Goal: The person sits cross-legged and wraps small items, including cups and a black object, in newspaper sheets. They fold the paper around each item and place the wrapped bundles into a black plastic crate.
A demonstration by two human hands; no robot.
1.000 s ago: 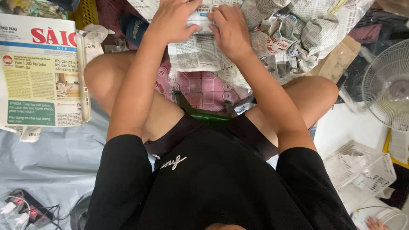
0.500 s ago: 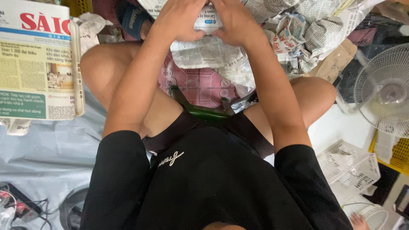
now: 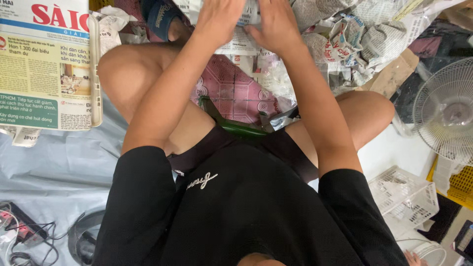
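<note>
Right now I see both hands pressed down at the top edge of the view on a crumpled sheet of newspaper (image 3: 236,45) lying on the floor between the knees. My left hand (image 3: 219,17) lies flat on the sheet's left part with its fingers (image 3: 231,7) stretched forward and close together; my right hand (image 3: 276,22) sits just beside it, palm down, thumb angled toward the left hand. Whether either hand actually pinches the paper I cannot tell, since the fingertips run out of the view. Beyond and to the right of the sheet lies a heap of crumpled newspaper (image 3: 364,39). Under the sheet shows a pink patterned mat (image 3: 236,96). A stack of flat newspapers (image 3: 47,64) rests well to the left on a grey sheet (image 3: 54,162). A white fan (image 3: 446,111) stands at the right, with a white plastic basket (image 3: 404,197) below it.
</note>
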